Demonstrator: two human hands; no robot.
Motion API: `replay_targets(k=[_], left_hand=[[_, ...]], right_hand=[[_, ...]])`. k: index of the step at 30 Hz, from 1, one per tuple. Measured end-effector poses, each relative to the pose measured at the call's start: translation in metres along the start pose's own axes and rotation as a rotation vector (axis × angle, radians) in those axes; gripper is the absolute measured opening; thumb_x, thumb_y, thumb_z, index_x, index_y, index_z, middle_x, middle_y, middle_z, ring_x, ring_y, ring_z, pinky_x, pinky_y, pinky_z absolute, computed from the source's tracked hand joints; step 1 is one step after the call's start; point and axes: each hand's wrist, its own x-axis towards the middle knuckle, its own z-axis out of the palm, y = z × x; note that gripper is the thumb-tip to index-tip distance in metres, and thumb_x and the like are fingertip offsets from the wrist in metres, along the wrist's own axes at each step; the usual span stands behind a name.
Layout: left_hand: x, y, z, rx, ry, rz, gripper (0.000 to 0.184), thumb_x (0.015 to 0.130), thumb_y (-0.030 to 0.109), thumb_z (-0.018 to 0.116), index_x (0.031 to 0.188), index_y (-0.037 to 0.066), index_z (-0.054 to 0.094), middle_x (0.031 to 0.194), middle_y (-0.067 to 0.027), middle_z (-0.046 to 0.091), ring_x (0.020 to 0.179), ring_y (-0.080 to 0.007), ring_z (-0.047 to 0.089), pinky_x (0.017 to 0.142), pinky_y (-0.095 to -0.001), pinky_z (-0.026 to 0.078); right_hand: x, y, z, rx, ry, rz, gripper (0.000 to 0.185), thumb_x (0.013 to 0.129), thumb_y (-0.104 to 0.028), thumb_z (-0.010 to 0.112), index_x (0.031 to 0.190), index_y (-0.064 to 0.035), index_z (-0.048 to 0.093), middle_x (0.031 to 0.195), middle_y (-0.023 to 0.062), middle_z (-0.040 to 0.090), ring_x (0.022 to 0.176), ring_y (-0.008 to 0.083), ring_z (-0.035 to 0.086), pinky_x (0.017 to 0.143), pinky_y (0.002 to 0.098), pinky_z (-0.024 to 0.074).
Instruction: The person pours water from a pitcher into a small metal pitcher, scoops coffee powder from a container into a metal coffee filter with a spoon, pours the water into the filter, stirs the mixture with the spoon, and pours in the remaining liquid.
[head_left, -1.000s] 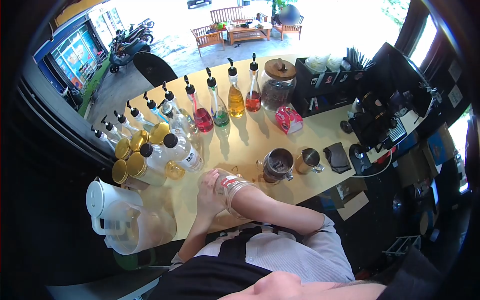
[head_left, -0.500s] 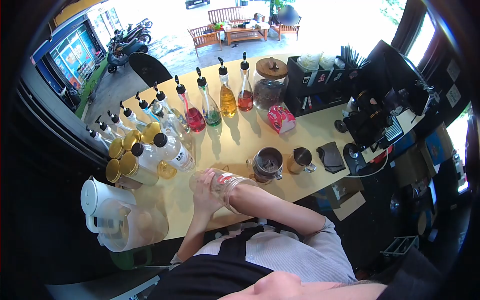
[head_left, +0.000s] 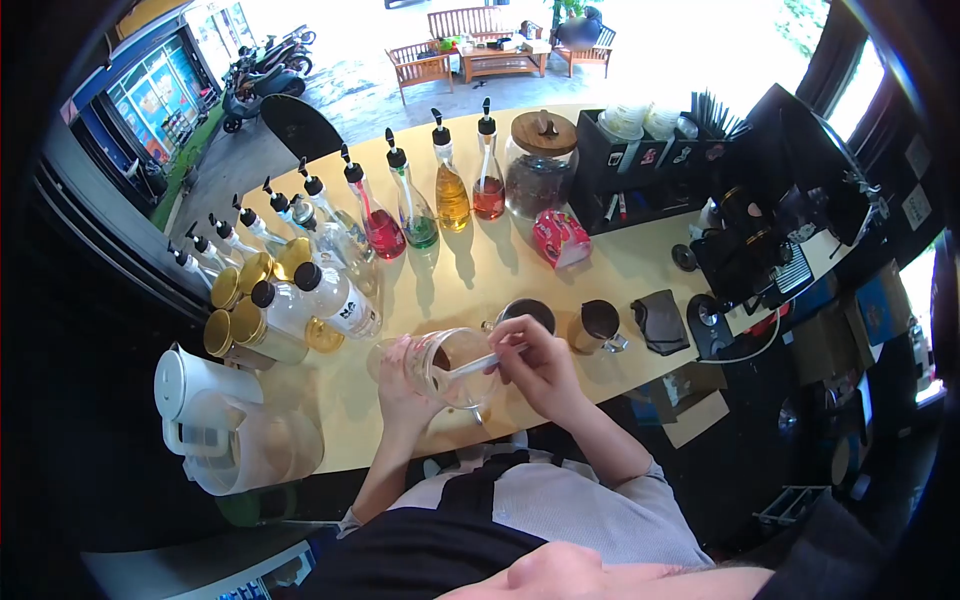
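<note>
- Head view: landmark, wooden-lidded jar (head_left: 541,180) on the counter (head_left: 640,250).
- We note the clear jar (head_left: 462,352) nearer us than the landmark and to its left, tilted, mouth toward the right.
- Our left hand (head_left: 402,375) grips the clear jar, fingers curled round its side; whether they press together we cannot tell.
- Our right hand (head_left: 537,370), nearer us than the landmark, pinches a slim white stick (head_left: 474,366) between thumb and fingers. Its far end is at the clear jar's mouth; depth uncertain.
- Dark cup (head_left: 530,312): nearer us than the landmark, partly hidden by our right hand.
- Red packet (head_left: 561,238): just on our side of the landmark.
- Pump bottles (head_left: 452,200): row running left from the landmark.
</note>
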Motion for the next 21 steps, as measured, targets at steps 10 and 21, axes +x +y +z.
replay_targets(k=[10, 21], left_hand=[[0.019, 0.028, 0.001, -0.117, 0.096, -0.152, 0.065, 0.056, 0.032, 0.081, 0.108, 0.002, 0.056, 0.111, -0.0133, 0.053, 0.103, -0.0307, 0.053, 0.089, -0.0408, 0.044], [0.025, 0.038, 0.019, -0.08, 0.127, -0.237, 0.073, 0.053, 0.035, 0.083, 0.11, 0.0, 0.053, 0.111, -0.0157, 0.053, 0.102, -0.0323, 0.053, 0.088, -0.0411, 0.044]], right_hand=[[0.023, 0.007, -0.043, 0.276, 0.145, 0.173, 0.01, 0.091, -0.006, 0.049, 0.1, -0.0023, 0.05, 0.072, 0.0054, 0.062, 0.052, 0.0039, 0.05, 0.047, 0.0166, 0.0377], [0.041, 0.018, -0.074, 0.256, 0.218, 0.1, 0.006, 0.09, -0.005, 0.051, 0.096, -0.0025, 0.052, 0.068, 0.0044, 0.06, 0.054, 0.0055, 0.056, 0.046, 0.0162, 0.0395]])
